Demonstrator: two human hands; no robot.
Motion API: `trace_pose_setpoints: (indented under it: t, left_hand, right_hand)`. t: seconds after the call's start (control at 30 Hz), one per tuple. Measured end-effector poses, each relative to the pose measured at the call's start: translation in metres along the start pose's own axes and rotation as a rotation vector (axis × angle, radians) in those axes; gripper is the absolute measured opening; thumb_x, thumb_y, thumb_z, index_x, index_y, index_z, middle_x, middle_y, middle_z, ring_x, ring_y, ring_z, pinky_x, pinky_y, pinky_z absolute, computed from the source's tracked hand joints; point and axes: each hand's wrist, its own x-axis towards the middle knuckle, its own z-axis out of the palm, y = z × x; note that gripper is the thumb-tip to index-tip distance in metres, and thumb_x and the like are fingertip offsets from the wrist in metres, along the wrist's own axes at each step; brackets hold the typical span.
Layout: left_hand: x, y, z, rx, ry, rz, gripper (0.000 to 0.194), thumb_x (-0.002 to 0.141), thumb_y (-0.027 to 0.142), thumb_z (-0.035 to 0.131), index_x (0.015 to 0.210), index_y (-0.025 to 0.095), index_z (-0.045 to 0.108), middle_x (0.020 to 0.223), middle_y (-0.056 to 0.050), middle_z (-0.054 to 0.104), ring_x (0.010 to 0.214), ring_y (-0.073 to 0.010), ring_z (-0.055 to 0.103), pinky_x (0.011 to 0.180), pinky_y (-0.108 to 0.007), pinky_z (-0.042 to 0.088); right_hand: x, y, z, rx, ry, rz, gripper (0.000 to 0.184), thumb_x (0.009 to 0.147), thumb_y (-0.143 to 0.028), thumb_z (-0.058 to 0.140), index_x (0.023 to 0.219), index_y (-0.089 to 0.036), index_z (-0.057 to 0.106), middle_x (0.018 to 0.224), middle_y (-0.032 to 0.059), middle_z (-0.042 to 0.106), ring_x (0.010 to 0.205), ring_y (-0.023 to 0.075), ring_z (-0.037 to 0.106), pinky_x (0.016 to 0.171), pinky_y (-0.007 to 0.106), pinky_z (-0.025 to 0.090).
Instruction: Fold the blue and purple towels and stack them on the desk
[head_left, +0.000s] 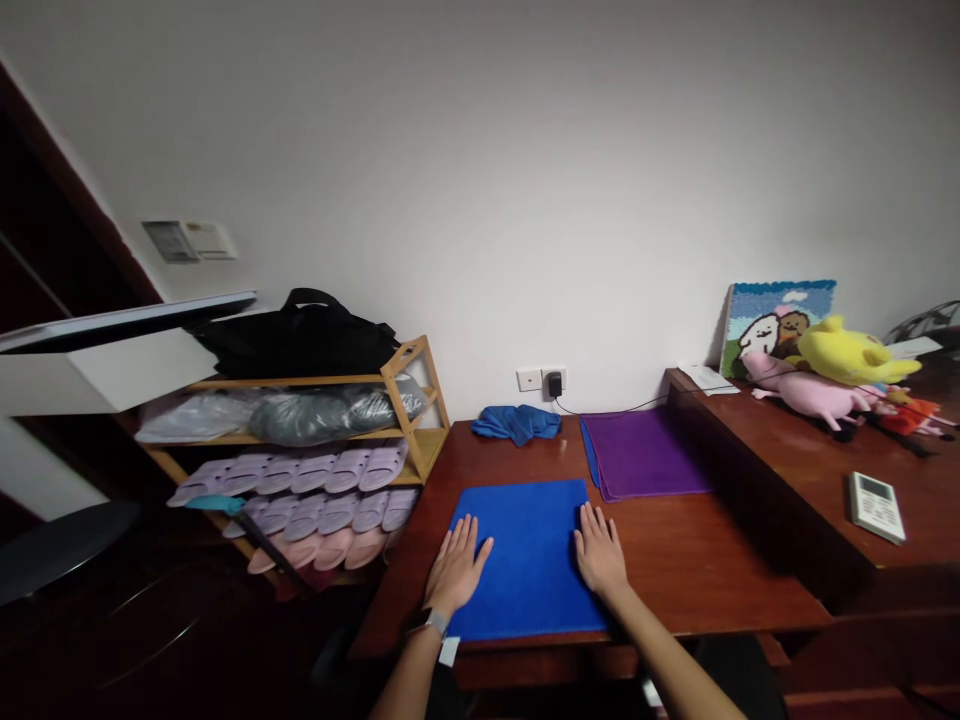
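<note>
Tabletop [720, 560]: left hand [453, 572] and right hand [600, 556], fingers [466, 535] slightly spread, partly hide blue cloth [529, 565].

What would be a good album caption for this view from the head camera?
Two bare hands smooth a blue cloth on a wooden table, purple cloth beyond.

A plain off-white wall [510, 180] fills the upper view, brightest above the middle and greyer toward its edges. A reddish-brown polished wooden table [525, 462] stands against it, below a white double wall socket [529, 380]. On the right, beside the table, is a higher reddish-brown wooden surface [795, 480]. At left stands a light-wood slatted shoe rack [429, 455], near a dark reddish-brown door frame [90, 190]. The floor at lower left is too dark to make out, perhaps dark-toned itself.
</note>
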Motion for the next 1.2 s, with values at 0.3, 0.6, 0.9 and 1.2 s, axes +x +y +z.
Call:
trace_pose_setpoints:
  t: [0.3,0.6,0.9,1.2]
  left_hand:
    - [0.003,-0.001,0.007,0.008,0.029,0.016,0.079,0.101,0.064,0.019,0.161,0.012,0.026,0.167,-0.013,0.026,0.155,-0.026,0.022,0.126,-0.05,0.02]
    - [0.007,0.029,-0.021,-0.037,-0.022,-0.016,0.08,0.102,0.061,0.016,0.16,0.007,0.025,0.168,-0.015,0.021,0.156,-0.0243,0.017,0.128,-0.045,0.016]
    - [-0.028,0.157,0.006,-0.149,-0.07,0.455,0.067,0.105,0.056,0.019,0.163,0.022,0.018,0.169,-0.005,0.023,0.156,-0.0199,0.021,0.128,-0.042,0.018]
    - [-0.038,0.037,-0.003,-0.023,-0.047,0.059,0.076,0.103,0.063,0.019,0.161,0.015,0.025,0.167,-0.009,0.027,0.155,-0.0242,0.024,0.127,-0.046,0.021]
  right_hand:
    - [-0.039,0.005,0.013,-0.005,-0.035,-0.017,0.066,0.104,-0.046,0.015,0.163,-0.017,0.017,0.169,-0.0016,0.011,0.157,0.0201,0.005,0.127,0.041,0.001]
    - [-0.038,0.003,0.008,0.014,-0.04,-0.023,0.065,0.104,-0.045,0.015,0.163,-0.017,0.016,0.169,-0.0019,0.011,0.157,0.0202,0.003,0.127,0.041,0.0]
    - [-0.04,0.003,0.006,-0.022,-0.058,-0.045,0.065,0.103,-0.042,0.016,0.162,-0.015,0.016,0.169,-0.0006,0.011,0.157,0.0218,0.003,0.127,0.043,0.001]
    - [-0.039,0.003,0.009,-0.012,-0.046,-0.019,0.066,0.104,-0.046,0.015,0.162,-0.014,0.014,0.169,-0.0011,0.01,0.157,0.0213,0.005,0.127,0.042,0.0]
